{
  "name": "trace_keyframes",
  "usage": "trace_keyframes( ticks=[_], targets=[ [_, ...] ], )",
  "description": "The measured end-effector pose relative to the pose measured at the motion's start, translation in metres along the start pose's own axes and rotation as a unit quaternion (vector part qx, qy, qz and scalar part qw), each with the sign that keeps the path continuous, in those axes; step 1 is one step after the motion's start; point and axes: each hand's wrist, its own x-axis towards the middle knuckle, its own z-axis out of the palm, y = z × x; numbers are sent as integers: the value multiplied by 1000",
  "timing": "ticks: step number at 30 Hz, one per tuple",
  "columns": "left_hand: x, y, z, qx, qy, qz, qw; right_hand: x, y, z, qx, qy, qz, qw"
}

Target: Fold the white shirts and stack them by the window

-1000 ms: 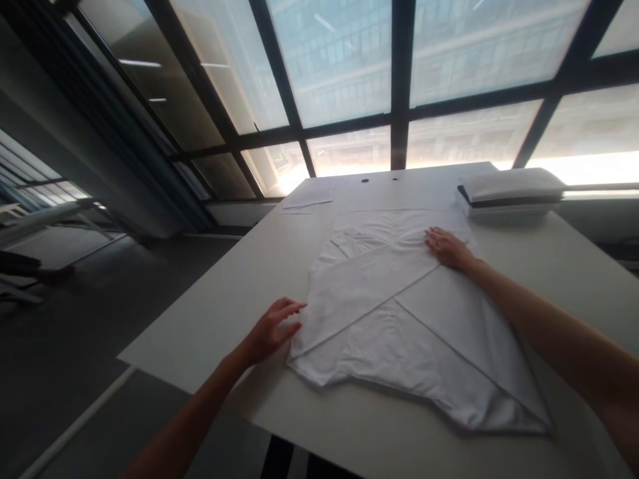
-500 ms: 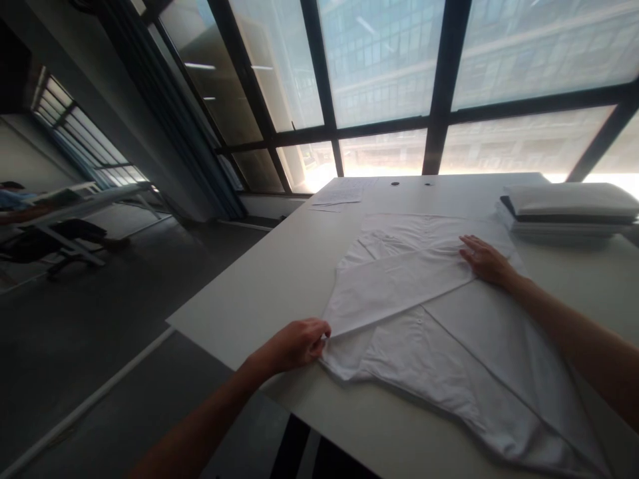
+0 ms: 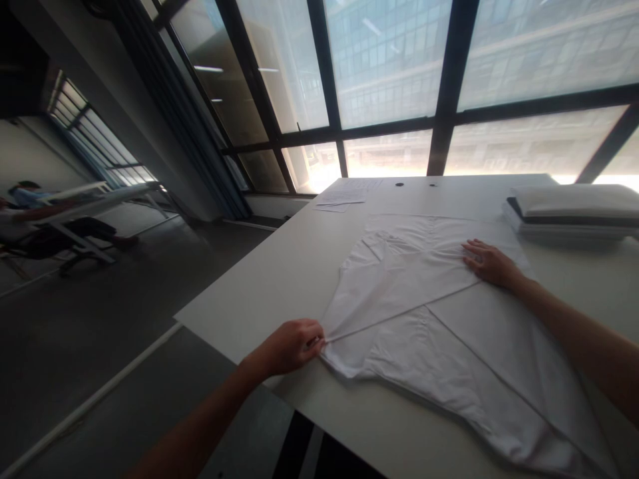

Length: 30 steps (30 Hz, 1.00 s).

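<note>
A white shirt [image 3: 439, 332] lies spread and partly folded on a white table [image 3: 279, 266], with one flap laid diagonally across it. My left hand [image 3: 292, 346] is closed in a pinch on the shirt's near left corner, pulling the cloth taut. My right hand [image 3: 492, 263] lies flat with its fingers stretched out on the far part of the shirt, pressing on the end of the diagonal fold.
A stack of folded white and dark cloth [image 3: 574, 209] sits at the table's far right. Sheets of paper [image 3: 344, 193] lie at the far edge by the large windows. A person sits at another table [image 3: 84, 196] far left. The table's near left edge drops to dark floor.
My left hand went from open beside the shirt to pinching its corner and now pulls it tight. The right hand stays pressed on the fold. The view has swung left.
</note>
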Motion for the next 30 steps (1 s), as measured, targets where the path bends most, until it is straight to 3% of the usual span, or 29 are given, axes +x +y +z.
trace_keyframes(
  ticks=[3,6,10,13,23,27,30],
  targets=[
    [32,-17,-12,-46,69,-3,997,0,2,2,-15,-3,0,1000],
    [87,-51,-11,-93,142,-18,985,-1,1,1,-17,-6,1,1000],
    [157,-90,5,-136,123,-48,982,-2,-5,-3,-23,-9,3,1000],
    [185,-101,13,-163,94,-51,981,-2,-8,-5,-30,-14,10,999],
    [190,-115,17,-131,75,-33,988,-2,0,4,-70,-57,61,994],
    [185,-86,17,7,114,-51,992,-2,-2,4,-72,-68,67,993],
    [178,-50,28,43,99,44,993,-2,-4,3,-73,-66,65,993]
  ],
)
